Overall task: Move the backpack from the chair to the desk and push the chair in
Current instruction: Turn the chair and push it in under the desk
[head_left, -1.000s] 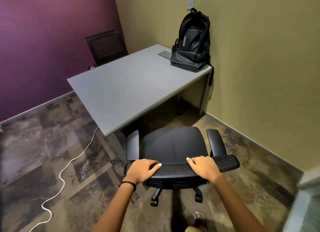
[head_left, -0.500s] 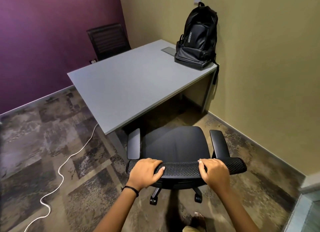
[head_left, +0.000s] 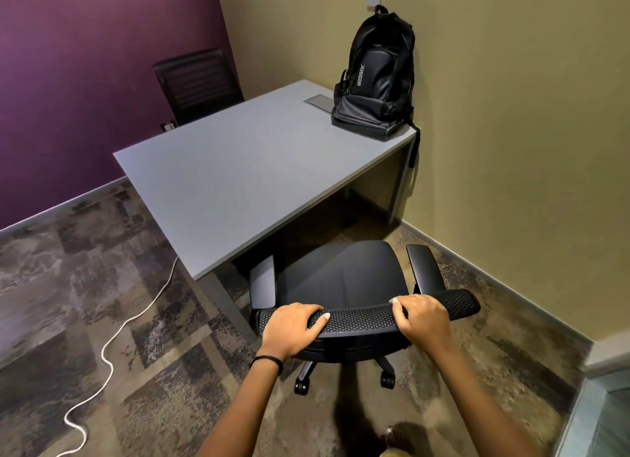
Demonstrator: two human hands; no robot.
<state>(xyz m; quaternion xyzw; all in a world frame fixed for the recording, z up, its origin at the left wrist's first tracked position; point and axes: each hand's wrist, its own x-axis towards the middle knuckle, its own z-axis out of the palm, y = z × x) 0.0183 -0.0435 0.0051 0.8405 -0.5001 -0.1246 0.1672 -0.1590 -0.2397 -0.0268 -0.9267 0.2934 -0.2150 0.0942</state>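
**Hands on the backrest, chair lined up for the push**

Both hands clasp the mesh top of the backrest [head_left: 366, 315], the left hand [head_left: 293, 327] toward its left end, the right hand [head_left: 424, 317] toward its right end, fingers curled over the front edge. Just ahead of them the chair [head_left: 341, 279] has only its seat front under the worktop [head_left: 245, 170]. Far beyond the right hand, the backpack [head_left: 376, 78] stands on the worktop's back corner against the wall, so that step looks done. Push evenly and straight: the left armrest [head_left: 264, 281] sits close to the worktop's leg [head_left: 226, 303] and could catch.
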